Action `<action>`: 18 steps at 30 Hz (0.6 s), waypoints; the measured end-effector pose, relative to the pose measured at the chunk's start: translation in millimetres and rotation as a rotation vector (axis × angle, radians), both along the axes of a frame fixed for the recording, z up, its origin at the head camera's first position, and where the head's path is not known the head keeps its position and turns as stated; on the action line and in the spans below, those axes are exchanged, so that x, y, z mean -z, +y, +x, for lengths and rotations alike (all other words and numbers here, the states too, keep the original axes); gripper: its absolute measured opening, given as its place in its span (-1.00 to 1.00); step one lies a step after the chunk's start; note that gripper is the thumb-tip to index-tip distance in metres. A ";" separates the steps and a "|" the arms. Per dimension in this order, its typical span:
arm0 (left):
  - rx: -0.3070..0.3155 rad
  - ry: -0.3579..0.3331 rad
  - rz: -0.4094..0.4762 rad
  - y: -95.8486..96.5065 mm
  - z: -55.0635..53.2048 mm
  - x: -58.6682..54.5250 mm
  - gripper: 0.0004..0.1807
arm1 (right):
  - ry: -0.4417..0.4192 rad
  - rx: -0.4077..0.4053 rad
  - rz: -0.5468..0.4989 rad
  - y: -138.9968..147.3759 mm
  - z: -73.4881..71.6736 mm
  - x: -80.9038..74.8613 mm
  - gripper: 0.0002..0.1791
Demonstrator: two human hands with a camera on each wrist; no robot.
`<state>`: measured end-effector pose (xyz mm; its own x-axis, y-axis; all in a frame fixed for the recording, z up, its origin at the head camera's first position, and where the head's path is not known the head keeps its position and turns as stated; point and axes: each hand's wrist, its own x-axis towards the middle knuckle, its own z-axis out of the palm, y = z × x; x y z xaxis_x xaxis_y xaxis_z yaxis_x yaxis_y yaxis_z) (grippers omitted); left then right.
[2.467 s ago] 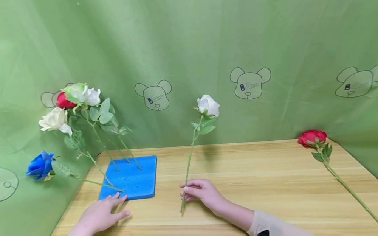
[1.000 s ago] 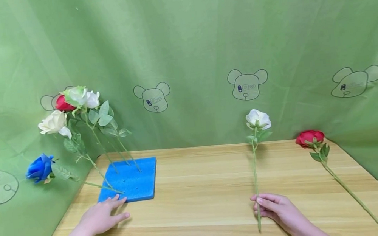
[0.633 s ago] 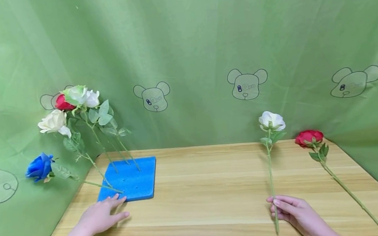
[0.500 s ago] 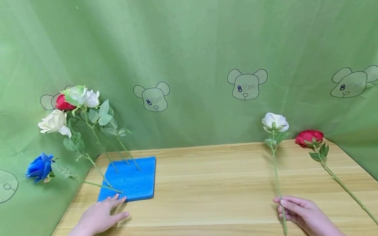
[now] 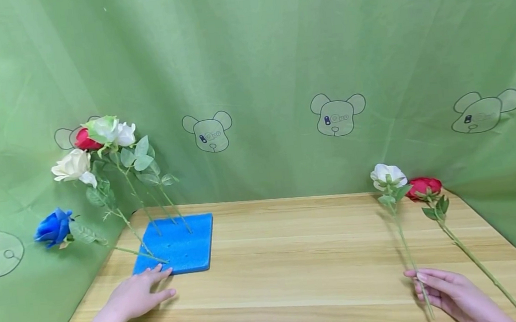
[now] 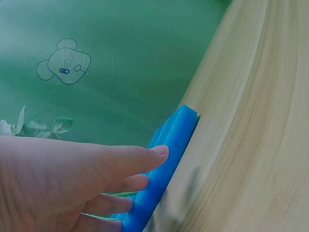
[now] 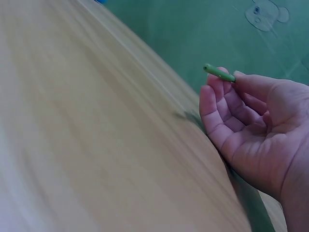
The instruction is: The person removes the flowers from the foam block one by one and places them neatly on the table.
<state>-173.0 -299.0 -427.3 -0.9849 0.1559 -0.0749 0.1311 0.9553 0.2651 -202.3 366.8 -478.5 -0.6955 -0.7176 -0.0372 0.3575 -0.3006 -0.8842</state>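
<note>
Between thumb and fingertips, my right hand (image 5: 452,292) pinches the lower stem of a white rose (image 5: 387,176) at the table's right side. In the right wrist view the cut end of the green stem (image 7: 218,72) pokes out past the thumb. The bloom leans to the left and overlaps the edge of a red rose (image 5: 424,188) lying on the table. My left hand (image 5: 136,297) rests with spread fingers on the near edge of a blue foam board (image 5: 192,250). Several stems stand in the board, topped by a cream rose (image 5: 73,166), a blue rose (image 5: 54,227), and red and white blooms.
A wooden table (image 5: 295,261) stretches between both hands. Green cloth (image 5: 252,52) printed with bear heads hangs behind and along the sides. The blue rose tilts out low over the left edge. The red rose's stem (image 5: 477,261) runs toward the near right corner.
My right hand has carried the white rose rightward from the middle of the table, lowering it beside the red rose. The left hand has stayed at the foam board's edge.
</note>
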 end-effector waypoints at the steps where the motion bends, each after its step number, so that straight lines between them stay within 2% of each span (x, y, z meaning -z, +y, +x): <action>1: 0.001 0.002 -0.001 -0.2 -0.1 0.2 -0.24 | -0.010 -0.007 -0.003 3.2 -0.7 0.1 -0.45; 18: 0.002 -0.008 -0.002 -1.5 -0.3 0.7 -0.24 | -0.122 -0.075 -0.100 33.7 -5.0 -3.3 -0.40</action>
<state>-173.3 -300.5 -428.0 -0.9840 0.1575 -0.0834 0.1306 0.9556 0.2642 -207.3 400.5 -475.2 -0.6346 -0.7716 -0.0437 0.4850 -0.3536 -0.7998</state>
